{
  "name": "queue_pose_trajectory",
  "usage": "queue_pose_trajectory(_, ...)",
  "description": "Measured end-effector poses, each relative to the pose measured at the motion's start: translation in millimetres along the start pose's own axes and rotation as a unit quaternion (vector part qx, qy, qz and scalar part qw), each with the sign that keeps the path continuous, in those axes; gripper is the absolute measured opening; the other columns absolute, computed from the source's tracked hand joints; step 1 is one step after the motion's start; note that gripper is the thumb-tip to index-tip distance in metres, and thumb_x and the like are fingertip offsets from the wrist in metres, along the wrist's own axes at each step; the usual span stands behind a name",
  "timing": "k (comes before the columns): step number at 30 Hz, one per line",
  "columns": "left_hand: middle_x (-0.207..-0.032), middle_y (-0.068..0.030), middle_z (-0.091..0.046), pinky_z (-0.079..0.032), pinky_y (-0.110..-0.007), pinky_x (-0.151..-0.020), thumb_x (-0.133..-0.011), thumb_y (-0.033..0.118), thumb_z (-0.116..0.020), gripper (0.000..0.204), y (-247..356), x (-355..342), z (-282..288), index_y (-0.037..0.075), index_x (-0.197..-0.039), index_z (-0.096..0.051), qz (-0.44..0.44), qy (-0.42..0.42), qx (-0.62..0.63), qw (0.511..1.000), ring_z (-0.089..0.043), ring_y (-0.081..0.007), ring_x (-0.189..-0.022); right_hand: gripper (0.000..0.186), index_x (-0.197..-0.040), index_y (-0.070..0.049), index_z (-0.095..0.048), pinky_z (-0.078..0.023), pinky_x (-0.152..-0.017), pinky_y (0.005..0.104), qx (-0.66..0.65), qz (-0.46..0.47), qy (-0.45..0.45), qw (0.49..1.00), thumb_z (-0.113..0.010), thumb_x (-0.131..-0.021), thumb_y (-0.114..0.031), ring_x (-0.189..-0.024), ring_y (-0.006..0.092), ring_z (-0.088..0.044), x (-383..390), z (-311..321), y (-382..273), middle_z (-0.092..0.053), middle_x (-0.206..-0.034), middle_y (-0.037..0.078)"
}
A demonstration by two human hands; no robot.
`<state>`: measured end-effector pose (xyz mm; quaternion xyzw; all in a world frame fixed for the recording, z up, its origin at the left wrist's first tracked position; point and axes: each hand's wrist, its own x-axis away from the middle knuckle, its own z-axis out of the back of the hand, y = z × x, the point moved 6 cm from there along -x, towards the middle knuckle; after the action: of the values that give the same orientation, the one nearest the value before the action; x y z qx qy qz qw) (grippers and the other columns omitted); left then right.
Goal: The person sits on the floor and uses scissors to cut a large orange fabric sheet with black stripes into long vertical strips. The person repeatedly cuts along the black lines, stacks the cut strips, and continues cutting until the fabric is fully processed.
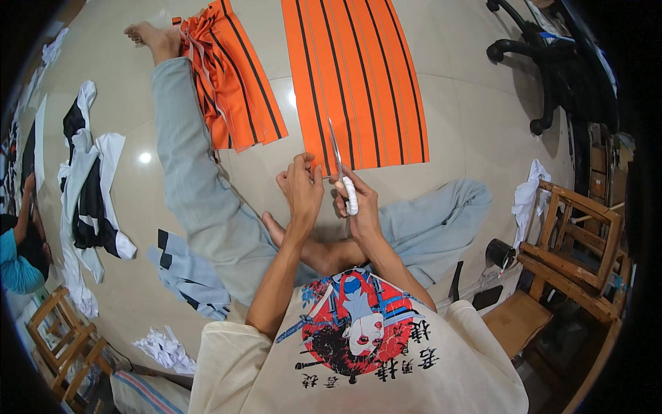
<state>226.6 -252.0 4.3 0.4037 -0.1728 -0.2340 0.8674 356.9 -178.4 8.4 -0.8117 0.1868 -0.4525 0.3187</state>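
A flat orange cloth [372,76] with black and thin pale stripes lies on the floor ahead of me. My right hand [362,207] is shut on a pair of scissors [351,196] with white-wrapped handles. Their long blades point away from me, over the cloth's near left part. At the cloth's near left corner is my left hand [301,194], its fingers loosely bent and apart. I see nothing held in it; whether its fingertips touch the cloth I cannot tell. Gathered orange striped cloth [231,83] lies to the left, beside my outstretched leg.
White and black cloth pieces [93,179] and grey-blue scraps [186,272] lie on the left floor. Another person's blue sleeve [21,259] shows at the far left. A black wheeled chair base [545,76] stands at the upper right, and wooden frames [579,241] at the right.
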Motion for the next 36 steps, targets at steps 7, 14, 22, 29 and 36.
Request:
queue_pose_trajectory(7,-0.09,-0.0033,-0.062,-0.032,-0.037,-0.096,-0.094,0.015,-0.067,0.025,0,-8,-2,0.006,-0.117,-0.062,-0.014,0.005,-0.004,1.0,-0.055,-0.0165,-0.081,0.053,-0.14,0.002,-0.059,-0.042,-0.046,0.0202,0.006,0.022,-0.002,1.0,-0.076,-0.091,-0.008,-0.057,0.0081,-0.058,-14,-8,-4,-0.066,-0.08,0.003)
queue_pose_trajectory(14,-0.091,-0.0042,-0.063,-0.032,-0.037,-0.096,-0.094,0.015,-0.067,0.023,-1,-9,-3,0.007,-0.116,-0.063,-0.017,0.007,-0.014,1.0,-0.056,-0.0169,-0.081,0.055,-0.144,0.0,-0.056,-0.042,-0.046,0.0207,-0.003,-0.002,-0.006,1.0,-0.074,-0.091,-0.004,-0.06,0.0088,-0.058,-20,-5,1,-0.072,-0.107,0.01)
queue_pose_trajectory(22,-0.091,-0.0045,-0.064,-0.032,-0.038,-0.095,-0.094,0.015,-0.067,0.022,2,-10,-3,0.007,-0.115,-0.064,-0.02,0.004,-0.025,0.999,-0.057,-0.0178,-0.083,0.057,-0.14,0.002,-0.059,-0.039,-0.042,0.0204,-0.008,0.008,0.018,1.0,-0.08,-0.088,-0.011,-0.054,0.0062,-0.056,-41,-24,-19,-0.072,-0.092,0.005)
queue_pose_trajectory(29,-0.092,-0.0047,-0.064,-0.033,-0.037,-0.094,-0.093,0.015,-0.069,0.022,3,-9,-1,0.01,-0.114,-0.064,-0.032,0.016,-0.017,0.999,-0.058,-0.0184,-0.084,0.057,-0.14,0.002,-0.059,-0.041,-0.043,0.0202,0.01,0.027,0.003,1.0,-0.08,-0.089,-0.012,-0.054,0.0063,-0.057,-48,-25,-17,-0.071,-0.088,0.005)
queue_pose_trajectory(36,-0.095,-0.0052,-0.066,-0.033,-0.038,-0.094,-0.093,0.014,-0.068,0.022,4,-5,0,0.01,-0.114,-0.064,-0.019,-0.003,-0.03,0.999,-0.06,-0.0189,-0.086,0.055,-0.14,0.002,-0.059,-0.04,-0.043,0.0198,0.004,0.025,-0.003,1.0,-0.078,-0.09,-0.01,-0.054,0.0064,-0.057,-46,-24,-10,-0.069,-0.087,0.003)
